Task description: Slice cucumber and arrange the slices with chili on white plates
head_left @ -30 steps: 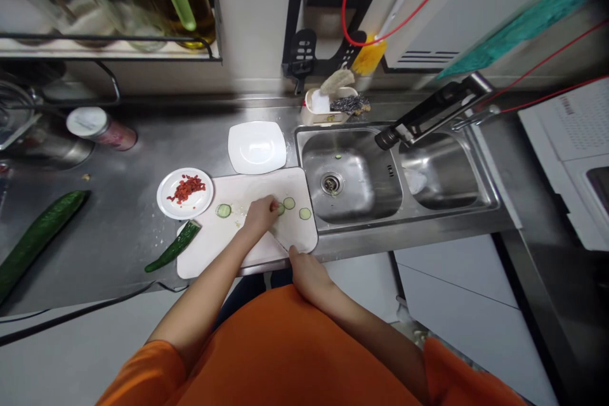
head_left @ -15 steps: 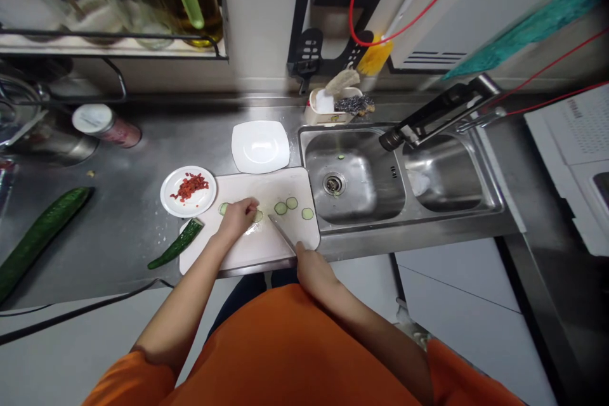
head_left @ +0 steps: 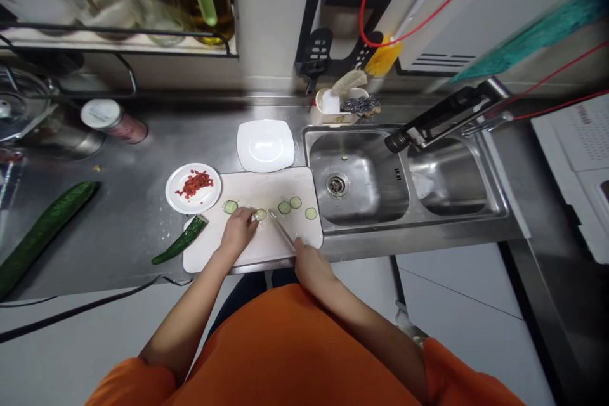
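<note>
A white cutting board lies on the steel counter beside the sink. My left hand rests on the board with its fingertips pinched on a cucumber slice. My right hand grips the handle of a knife whose blade points up-left toward that slice. Three more slices lie at the board's right end and one slice lies near its left. A cucumber piece sits at the board's left edge.
A small round plate of chopped red chilli and a square white plate stand behind the board. A whole cucumber lies far left. The double sink with a faucet is to the right.
My left hand moved from the slices at the board's right back toward its middle and now holds one slice. The knife's blade has come into view beside it.
</note>
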`<state>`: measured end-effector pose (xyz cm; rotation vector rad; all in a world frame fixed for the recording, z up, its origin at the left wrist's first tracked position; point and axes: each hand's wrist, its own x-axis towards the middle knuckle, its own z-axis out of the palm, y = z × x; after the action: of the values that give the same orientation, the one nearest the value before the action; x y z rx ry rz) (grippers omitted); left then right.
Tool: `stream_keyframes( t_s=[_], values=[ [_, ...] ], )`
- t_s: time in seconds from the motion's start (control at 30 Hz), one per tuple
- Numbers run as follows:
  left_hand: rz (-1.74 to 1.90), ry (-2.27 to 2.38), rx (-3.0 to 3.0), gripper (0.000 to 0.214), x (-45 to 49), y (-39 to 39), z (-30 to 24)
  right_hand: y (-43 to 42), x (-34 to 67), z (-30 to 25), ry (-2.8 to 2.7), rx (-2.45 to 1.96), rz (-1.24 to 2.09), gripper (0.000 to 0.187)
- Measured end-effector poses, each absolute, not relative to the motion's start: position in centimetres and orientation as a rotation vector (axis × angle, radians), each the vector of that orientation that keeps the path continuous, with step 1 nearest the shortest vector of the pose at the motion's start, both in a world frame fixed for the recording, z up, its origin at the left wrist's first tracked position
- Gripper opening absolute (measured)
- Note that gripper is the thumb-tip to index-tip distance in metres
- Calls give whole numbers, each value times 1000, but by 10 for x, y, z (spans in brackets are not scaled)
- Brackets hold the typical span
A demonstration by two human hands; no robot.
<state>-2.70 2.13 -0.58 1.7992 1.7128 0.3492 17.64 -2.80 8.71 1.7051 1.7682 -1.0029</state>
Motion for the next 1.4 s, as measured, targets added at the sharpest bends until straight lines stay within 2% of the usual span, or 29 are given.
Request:
stream_keyframes(
  t_s=[0.47,0.83,1.17,1.4],
  values=[
    [361,1809,1740,19,-21,17,-1,-30,153,86,1871,1658,-985,39],
    [339,1811,1716,22,-20,17,1,-29,149,89,1829,1659,-1001,36],
    [318,1819,1703,20,-20,20,4,-26,149,89,1824,1664,-1078,42],
    [343,1772,1755,31,-19,23,-3,-41,172,98,1717,1618,-1129,44]
  ],
)
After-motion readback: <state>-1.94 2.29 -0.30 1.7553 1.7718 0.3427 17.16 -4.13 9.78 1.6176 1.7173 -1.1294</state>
